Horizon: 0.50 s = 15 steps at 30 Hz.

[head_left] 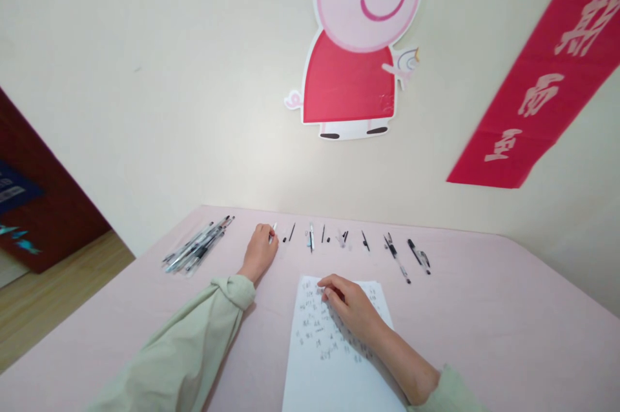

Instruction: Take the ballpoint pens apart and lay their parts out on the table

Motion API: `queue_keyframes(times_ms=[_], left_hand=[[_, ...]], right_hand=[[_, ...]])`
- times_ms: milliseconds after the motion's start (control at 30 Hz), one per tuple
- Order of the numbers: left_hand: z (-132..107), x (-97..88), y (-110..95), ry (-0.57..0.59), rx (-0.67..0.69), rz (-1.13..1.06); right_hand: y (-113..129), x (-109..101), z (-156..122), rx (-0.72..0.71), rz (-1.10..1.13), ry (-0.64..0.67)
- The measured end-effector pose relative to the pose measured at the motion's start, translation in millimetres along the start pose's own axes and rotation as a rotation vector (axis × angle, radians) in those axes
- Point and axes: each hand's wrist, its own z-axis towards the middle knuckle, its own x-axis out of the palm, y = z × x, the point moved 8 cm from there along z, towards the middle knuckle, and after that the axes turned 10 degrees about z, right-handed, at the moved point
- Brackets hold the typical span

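At the left end of a row of pen parts, my left hand (260, 249) is closed, fingertips together on a small pale pen piece (274, 228) that mostly hides behind them. Just right of it lie a thin black refill (292, 232) and a small black cap. My right hand (349, 306) rests over a white sheet of paper (334, 392) covered with handwritten characters. Its fingers are loosely bent with a gap at the thumb, and I see nothing in them. Clear and black pen pieces (310, 237) lie beyond the paper.
A pile of pens (198, 247) lies at the table's far left. On the right are a long pen (398, 259) and a shorter capped pen (419, 256). The pink-covered table (484, 321) meets a wall with a pig cutout (349, 82) and a red banner (513, 134).
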Motion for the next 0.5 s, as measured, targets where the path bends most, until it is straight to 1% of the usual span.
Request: queue_keyframes(times_ms=[100, 200, 333, 400, 500], left_hand=[[-4.6, -6.6, 5.8, -0.036, -0.040, 0.007], [-16.9, -17.9, 12.0, -0.047, -0.062, 0.031], [-42.8, -43.8, 21.0, -0.025, -0.051, 0.100], [-56.0, -59.5, 28.8, -0.001, -0.046, 0.184], [-70.8, -80.9, 45.3, 0.045, -0.058, 0.435]], right_hand=[[-3.7, 0.7, 0.3, -0.008, 0.008, 0.007], [-6.3, 0.7, 0.6, -0.005, 0.016, 0.008], [-3.4, 0.8, 0.4, -0.009, 0.003, 0.015], [-1.3, 0.7, 0.0, -0.011, -0.006, 0.014], [0.5, 0.7, -0.8, -0.025, -0.011, 0.013]])
